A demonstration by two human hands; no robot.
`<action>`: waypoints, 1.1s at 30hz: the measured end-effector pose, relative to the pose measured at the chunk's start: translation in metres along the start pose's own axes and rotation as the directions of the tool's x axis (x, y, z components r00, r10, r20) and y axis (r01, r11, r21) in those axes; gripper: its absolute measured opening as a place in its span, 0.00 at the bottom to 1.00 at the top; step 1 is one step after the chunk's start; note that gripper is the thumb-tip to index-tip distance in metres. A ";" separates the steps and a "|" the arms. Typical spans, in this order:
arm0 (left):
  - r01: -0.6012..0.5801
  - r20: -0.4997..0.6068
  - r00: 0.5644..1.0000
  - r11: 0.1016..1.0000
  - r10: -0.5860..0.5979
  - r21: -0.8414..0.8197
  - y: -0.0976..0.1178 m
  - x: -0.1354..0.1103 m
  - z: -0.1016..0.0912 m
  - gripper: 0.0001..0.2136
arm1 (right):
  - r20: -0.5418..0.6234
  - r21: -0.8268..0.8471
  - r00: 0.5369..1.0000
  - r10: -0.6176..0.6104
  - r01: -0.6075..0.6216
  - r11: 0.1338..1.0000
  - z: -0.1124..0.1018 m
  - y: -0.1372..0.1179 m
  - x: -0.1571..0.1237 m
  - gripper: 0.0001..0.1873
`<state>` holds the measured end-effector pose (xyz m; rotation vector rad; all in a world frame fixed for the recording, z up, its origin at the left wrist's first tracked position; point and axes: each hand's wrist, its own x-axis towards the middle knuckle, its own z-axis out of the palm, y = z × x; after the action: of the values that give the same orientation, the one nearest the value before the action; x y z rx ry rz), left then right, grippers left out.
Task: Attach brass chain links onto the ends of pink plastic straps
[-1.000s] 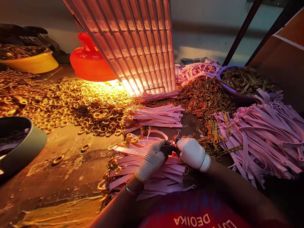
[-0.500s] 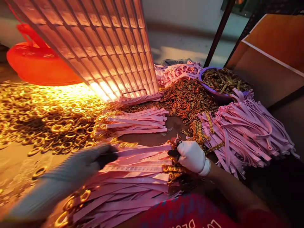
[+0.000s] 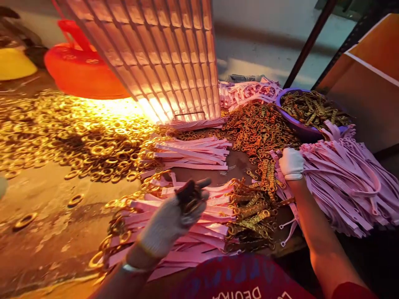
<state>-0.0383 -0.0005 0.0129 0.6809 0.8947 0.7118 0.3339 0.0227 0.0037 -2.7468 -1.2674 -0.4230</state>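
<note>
Gold-ringed flat pink straps (image 3: 208,236) lay seemingly done at lower centre beneath the grey-gloved left hand (image 3: 171,224), the white-gloved right hand (image 3: 291,163) met long loose pink straps (image 3: 346,178) seemingly left at right, and I couldn't tell whether either grip was clenched!

Piled rings (image 3: 98,150) and straps (image 3: 346,182) mark a workshop.

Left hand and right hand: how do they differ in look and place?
The left hand has dark-covered fingers; the right hand looks all white. The left is over the middle pink straps; the right is at the right-side strap pile. Both are gloved.
</note>
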 end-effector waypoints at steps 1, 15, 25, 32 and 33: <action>0.081 0.074 0.995 0.987 -0.072 -0.137 -0.002 0.006 0.006 0.19 | -0.007 -0.005 1.000 0.001 -0.001 1.000 0.004 0.001 0.001 0.14; 0.236 0.221 0.950 0.971 -0.221 -0.043 -0.020 0.015 0.027 0.08 | -0.073 0.993 0.642 -0.763 0.121 0.007 -0.047 -0.082 -0.135 0.16; 0.071 0.216 0.976 0.985 -0.036 -0.156 -0.022 0.008 0.014 0.16 | 0.018 0.987 0.811 -0.585 -0.109 -0.120 -0.053 -0.097 -0.139 0.17; -0.279 0.094 0.959 0.953 0.269 0.118 -0.027 0.007 0.011 0.14 | 0.170 0.939 0.764 -0.622 -0.317 -0.133 -0.059 -0.103 -0.146 0.19; -0.335 0.097 0.942 0.920 0.322 0.204 -0.026 0.006 0.011 0.15 | 0.196 0.925 0.747 -0.635 -0.356 -0.134 -0.060 -0.105 -0.147 0.19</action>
<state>-0.0198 -0.0133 -0.0047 1.0609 0.8157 0.8936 0.1513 -0.0282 0.0150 -1.1246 -1.1021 1.2469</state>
